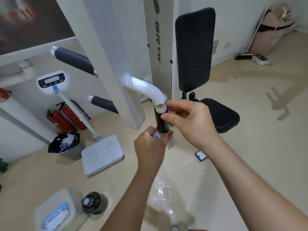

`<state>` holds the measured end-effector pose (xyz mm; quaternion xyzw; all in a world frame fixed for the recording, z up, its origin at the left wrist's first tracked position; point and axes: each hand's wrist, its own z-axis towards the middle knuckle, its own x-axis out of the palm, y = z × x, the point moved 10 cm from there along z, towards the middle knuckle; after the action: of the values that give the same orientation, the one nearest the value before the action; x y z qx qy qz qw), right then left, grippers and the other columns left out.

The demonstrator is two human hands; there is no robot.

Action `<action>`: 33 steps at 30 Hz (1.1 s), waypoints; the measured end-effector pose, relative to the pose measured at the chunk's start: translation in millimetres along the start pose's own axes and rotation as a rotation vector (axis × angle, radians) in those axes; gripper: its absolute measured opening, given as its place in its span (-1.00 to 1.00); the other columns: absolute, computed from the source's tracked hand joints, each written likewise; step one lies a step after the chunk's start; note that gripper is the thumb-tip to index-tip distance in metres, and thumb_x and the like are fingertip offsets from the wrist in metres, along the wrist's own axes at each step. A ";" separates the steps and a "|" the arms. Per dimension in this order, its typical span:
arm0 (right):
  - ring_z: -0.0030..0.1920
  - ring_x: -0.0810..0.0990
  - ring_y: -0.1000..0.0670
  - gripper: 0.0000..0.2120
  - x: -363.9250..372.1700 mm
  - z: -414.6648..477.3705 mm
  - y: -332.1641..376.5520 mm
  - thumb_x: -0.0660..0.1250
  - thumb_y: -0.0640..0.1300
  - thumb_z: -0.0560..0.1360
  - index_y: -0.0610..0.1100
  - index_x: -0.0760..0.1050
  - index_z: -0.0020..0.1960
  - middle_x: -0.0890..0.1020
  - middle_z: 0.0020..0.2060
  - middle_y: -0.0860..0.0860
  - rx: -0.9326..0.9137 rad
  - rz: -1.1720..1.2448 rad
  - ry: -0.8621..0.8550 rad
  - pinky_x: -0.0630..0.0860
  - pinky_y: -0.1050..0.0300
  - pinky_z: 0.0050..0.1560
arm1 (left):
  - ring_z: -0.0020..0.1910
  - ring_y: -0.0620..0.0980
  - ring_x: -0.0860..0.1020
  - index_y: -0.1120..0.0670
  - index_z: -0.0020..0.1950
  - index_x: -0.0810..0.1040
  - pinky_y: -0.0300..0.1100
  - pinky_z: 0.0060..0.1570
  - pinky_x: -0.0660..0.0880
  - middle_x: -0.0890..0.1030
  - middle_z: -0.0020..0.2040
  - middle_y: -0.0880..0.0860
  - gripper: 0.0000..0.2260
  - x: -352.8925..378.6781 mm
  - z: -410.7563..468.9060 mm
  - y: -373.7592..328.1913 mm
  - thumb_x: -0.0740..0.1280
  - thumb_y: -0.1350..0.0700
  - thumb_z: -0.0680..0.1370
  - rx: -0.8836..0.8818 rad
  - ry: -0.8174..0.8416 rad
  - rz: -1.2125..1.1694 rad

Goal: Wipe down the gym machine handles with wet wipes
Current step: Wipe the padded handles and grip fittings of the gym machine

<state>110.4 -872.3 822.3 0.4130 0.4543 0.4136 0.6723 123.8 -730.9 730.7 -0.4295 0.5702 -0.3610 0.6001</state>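
A black handle grip (161,121) hangs down from a white bent tube (145,88) of the gym machine, with a chrome ring at its top. My left hand (150,144) is wrapped around the grip's lower end with a white wet wipe (157,135) bunched against it. Higher up, my right hand (188,120) pinches the grip just below the chrome ring, thumb and fingers closed around it. Two more black handles (75,60) (104,104) stick out to the left. A pack of wet wipes (55,216) lies in a white tray at the lower left.
The machine's black backrest (195,47) and seat (221,115) stand to the right. A white scale (101,154), a lined bin (65,142) with used wipes, two red extinguishers (66,119) and a dark bottle (94,202) are on the floor to the left. A broom and dustpan (256,55) lean at the far right.
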 end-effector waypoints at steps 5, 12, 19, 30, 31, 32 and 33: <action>-0.21 0.62 0.07 -0.77 0.5 -0.5 -8.1 0.49 -0.25 0.37 -0.03 0.66 -0.01 0.67 -0.23 0.15 0.023 -0.013 -0.020 0.60 0.17 -0.02 | -0.43 -0.25 0.46 -0.08 -0.25 0.55 -0.46 -0.45 0.31 0.51 -0.45 -0.12 -0.88 8.7 -2.0 13.2 0.48 0.02 0.40 -0.020 -0.020 0.010; -0.26 0.57 0.15 -0.77 -3.0 0.4 -14.2 0.49 -0.29 0.36 -0.06 0.65 -0.03 0.66 -0.27 0.16 0.046 0.038 -0.060 0.57 0.28 -0.05 | -0.41 -0.31 0.54 0.01 -0.19 0.60 -0.47 -0.44 0.31 0.55 -0.41 -0.12 -0.95 25.2 2.7 39.4 0.45 0.12 0.44 -0.065 0.108 0.129; -0.14 0.62 0.09 -0.91 -15.8 -25.4 -60.5 0.38 -0.16 0.49 0.00 0.62 -0.05 0.68 -0.16 0.07 0.184 -0.095 -0.146 0.55 0.19 -0.05 | -0.28 -0.13 0.58 -0.02 -0.23 0.64 -0.36 -0.25 0.45 0.66 -0.30 -0.06 -0.85 -5.8 -21.2 67.8 0.37 0.18 0.49 -0.124 0.012 -0.020; -0.30 0.57 0.23 -0.79 15.8 -88.4 -81.6 0.30 -0.22 0.54 -0.02 0.64 0.08 0.65 -0.32 0.28 0.297 0.144 -0.342 0.48 0.39 -0.14 | -0.23 -0.22 0.58 -0.02 -0.11 0.51 -0.44 -0.31 0.44 0.60 -0.18 -0.15 -0.85 -28.8 -47.8 34.9 0.42 0.21 0.47 -0.034 -0.013 -0.120; -0.29 0.55 0.24 -0.75 26.3 -91.8 -65.9 0.25 -0.20 0.56 -0.04 0.60 0.17 0.62 -0.31 0.31 0.206 0.059 -0.333 0.43 0.44 -0.18 | -0.23 -0.23 0.57 -0.04 -0.10 0.50 -0.41 -0.31 0.46 0.59 -0.18 -0.17 -0.83 -32.7 -47.3 34.7 0.42 0.20 0.47 -0.031 -0.020 -0.117; -0.24 0.55 0.24 -0.71 40.8 -95.6 -57.1 0.20 -0.19 0.58 -0.03 0.55 0.25 0.62 -0.22 0.29 0.145 -0.006 -0.296 0.43 0.43 -0.17 | -0.23 -0.23 0.57 -0.07 -0.08 0.49 -0.39 -0.29 0.48 0.60 -0.17 -0.19 -0.81 -35.2 -46.9 33.8 0.42 0.19 0.47 -0.023 -0.019 -0.102; -0.20 0.56 0.22 -0.69 54.9 -97.3 -59.7 0.16 -0.19 0.60 0.00 0.52 0.28 0.63 -0.16 0.26 0.130 -0.066 -0.239 0.45 0.38 -0.16 | -0.24 -0.23 0.57 -0.08 -0.08 0.49 -0.40 -0.27 0.49 0.60 -0.17 -0.21 -0.81 -37.6 -45.9 32.3 0.42 0.18 0.46 -0.008 -0.025 -0.076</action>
<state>42.0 -822.6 728.0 0.4867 0.4103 0.3089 0.7066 72.9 -689.0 715.6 -0.4576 0.5473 -0.3761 0.5913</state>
